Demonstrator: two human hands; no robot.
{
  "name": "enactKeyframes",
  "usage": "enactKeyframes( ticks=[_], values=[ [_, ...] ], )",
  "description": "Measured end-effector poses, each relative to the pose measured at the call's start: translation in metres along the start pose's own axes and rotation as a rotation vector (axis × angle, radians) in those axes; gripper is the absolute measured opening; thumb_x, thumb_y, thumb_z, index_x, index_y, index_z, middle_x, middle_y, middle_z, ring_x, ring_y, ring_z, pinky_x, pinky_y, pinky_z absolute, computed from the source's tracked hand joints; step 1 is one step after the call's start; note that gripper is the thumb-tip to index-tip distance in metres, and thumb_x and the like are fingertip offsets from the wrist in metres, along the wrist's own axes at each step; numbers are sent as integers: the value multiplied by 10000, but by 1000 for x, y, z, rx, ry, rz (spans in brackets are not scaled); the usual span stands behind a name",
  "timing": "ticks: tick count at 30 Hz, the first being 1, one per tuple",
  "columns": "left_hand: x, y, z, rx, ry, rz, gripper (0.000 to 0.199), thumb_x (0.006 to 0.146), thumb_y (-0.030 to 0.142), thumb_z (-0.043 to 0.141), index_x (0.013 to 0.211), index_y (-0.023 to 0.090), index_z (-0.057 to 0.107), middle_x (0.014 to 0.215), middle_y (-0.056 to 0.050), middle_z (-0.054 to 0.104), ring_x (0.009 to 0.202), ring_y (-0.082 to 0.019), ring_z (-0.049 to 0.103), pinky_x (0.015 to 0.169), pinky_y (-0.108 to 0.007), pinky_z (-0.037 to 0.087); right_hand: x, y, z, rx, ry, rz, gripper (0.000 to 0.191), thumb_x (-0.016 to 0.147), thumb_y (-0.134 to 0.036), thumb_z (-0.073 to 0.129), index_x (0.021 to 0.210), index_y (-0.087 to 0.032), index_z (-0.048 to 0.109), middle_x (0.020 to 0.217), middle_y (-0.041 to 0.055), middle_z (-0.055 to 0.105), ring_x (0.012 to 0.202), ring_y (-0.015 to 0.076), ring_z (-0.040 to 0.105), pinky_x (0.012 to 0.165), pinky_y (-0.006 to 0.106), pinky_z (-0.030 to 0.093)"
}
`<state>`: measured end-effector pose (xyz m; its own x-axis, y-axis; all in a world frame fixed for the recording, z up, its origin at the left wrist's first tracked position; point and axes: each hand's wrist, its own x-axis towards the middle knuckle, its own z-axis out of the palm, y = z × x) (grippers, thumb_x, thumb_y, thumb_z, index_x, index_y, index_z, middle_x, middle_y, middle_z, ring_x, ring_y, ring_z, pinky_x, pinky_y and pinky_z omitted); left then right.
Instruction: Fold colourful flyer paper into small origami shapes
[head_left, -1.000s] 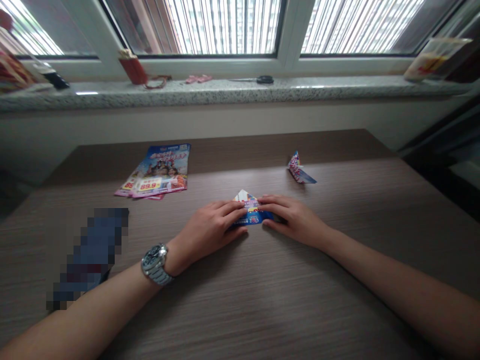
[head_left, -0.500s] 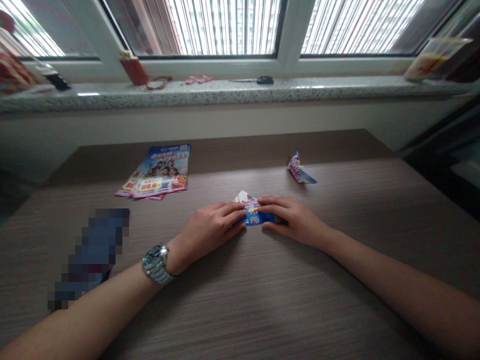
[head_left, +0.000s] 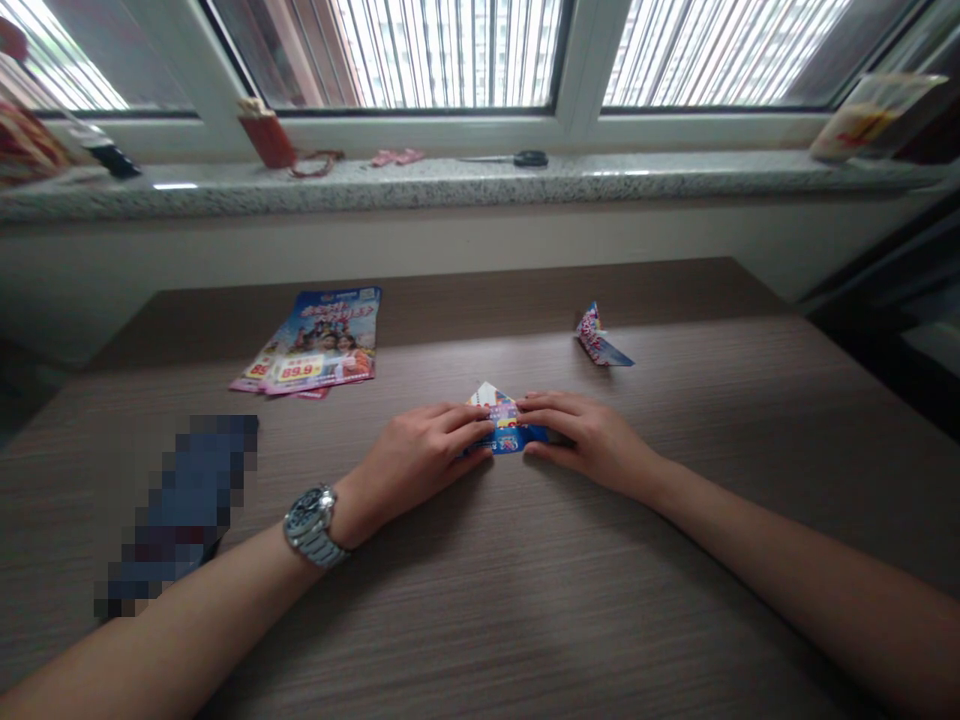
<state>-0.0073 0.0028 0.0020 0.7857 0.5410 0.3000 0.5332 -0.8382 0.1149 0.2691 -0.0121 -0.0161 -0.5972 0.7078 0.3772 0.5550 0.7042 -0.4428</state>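
A small piece of folded printed paper (head_left: 506, 428), blue and white with a pointed top, lies on the table between my hands. My left hand (head_left: 427, 445), with a metal watch (head_left: 315, 525) on its wrist, presses its fingers onto the paper's left side, the thumb at the lower edge. From the other side, my right hand (head_left: 589, 435) grips the right part, fingers on top and thumb near the bottom edge. Both hands hide the paper's side ends. Farther back to the right stands a folded paper figure (head_left: 596, 338) with a pointed upper part.
Several printed flyers (head_left: 322, 340) lie stacked at the back left of the wooden table (head_left: 480, 610). A blurred-out dark blue object (head_left: 187, 500) rests beside my left forearm. On the stone windowsill (head_left: 450, 190) are scissors (head_left: 529, 158), a red container (head_left: 268, 138) and a plastic cup (head_left: 874, 118).
The paper's lower edge has tilted or slid very slightly toward me between my hands. Both hands stay in nearly the same place.
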Motion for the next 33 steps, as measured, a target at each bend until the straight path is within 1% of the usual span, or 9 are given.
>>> enactKeyframes(
  ticks=[5, 9, 18, 21, 25, 33],
  values=[
    [0, 0, -1, -2, -5, 0, 311, 1019, 371, 559, 1284, 236, 650, 1276, -68, 702, 1118, -236, 688, 947, -389, 576, 0, 1, 0, 7, 8, -4, 324, 951, -314, 674, 1272, -269, 673, 1315, 101, 691, 1265, 276, 627, 1052, 491, 532],
    [0, 0, -2, -11, -4, -8, 346, 996, 412, 596, 1291, 239, 649, 1266, -69, 707, 1112, -242, 693, 936, -389, 579, 0, 1, 0, 17, 13, -12, 311, 949, -312, 678, 1258, -274, 681, 1312, 95, 695, 1258, 270, 632, 1052, 482, 535],
    [0, 0, -1, -2, 10, 0, 301, 1019, 397, 558, 1249, 230, 658, 1270, -48, 711, 1095, -235, 700, 924, -384, 581, -1, 2, -1, -17, -15, -19, 329, 959, -340, 666, 1274, -247, 660, 1346, 101, 674, 1276, 270, 614, 1078, 484, 511],
    [0, 0, -1, 0, 10, -3, 300, 1023, 390, 552, 1258, 233, 654, 1267, -47, 711, 1097, -231, 700, 923, -380, 581, -1, 3, 0, -33, -12, -31, 342, 955, -356, 670, 1283, -262, 658, 1359, 95, 668, 1282, 273, 611, 1082, 490, 506],
    [0, 0, 1, 3, 7, -10, 305, 1029, 389, 541, 1273, 238, 645, 1273, -44, 707, 1088, -225, 700, 916, -369, 578, -1, 3, 1, -35, 0, -30, 322, 961, -359, 660, 1270, -267, 670, 1350, 89, 675, 1275, 264, 618, 1070, 464, 519],
    [0, -1, 2, 4, 7, -6, 296, 1033, 396, 531, 1247, 229, 649, 1257, -38, 715, 1089, -228, 699, 907, -367, 578, -2, 2, 3, -65, 20, -32, 276, 989, -297, 623, 1245, -227, 699, 1325, 103, 695, 1274, 265, 626, 1099, 464, 500]
  ],
)
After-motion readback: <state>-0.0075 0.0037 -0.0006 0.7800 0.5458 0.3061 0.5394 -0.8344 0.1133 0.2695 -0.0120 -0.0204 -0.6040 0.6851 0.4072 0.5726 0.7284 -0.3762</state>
